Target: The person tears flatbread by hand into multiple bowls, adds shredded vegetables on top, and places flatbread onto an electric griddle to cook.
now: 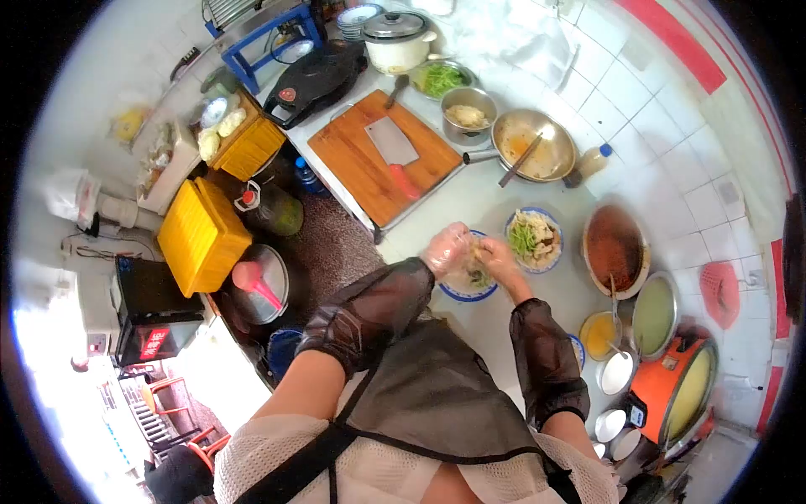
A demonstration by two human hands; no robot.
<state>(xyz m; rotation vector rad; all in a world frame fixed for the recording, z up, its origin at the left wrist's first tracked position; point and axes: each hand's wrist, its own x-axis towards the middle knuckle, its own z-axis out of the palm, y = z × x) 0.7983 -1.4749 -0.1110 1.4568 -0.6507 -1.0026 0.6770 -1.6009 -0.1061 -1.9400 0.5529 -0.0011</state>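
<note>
My left hand (447, 250), in a clear plastic glove, is closed above the left rim of a blue-rimmed bowl (470, 298). From the other side my right hand (497, 259) comes in with its fingers pinched together, close to the left fingertips. Pale shreds seem to be between the hands, but I cannot make out what they are. Some pale and green food shows in the bowl below. Just right of my right hand stands a second blue-rimmed bowl (555, 259), filled with green strips and pale shredded pieces. Dark sheer sleeves cover both forearms.
A wooden cutting board (353, 160) bears a cleaver (391, 141) with a red handle. Behind the bowls are a steel pan (564, 160) and a pot (468, 133). Red sauce fills a large basin (617, 244) at right, near an orange cooker (659, 382).
</note>
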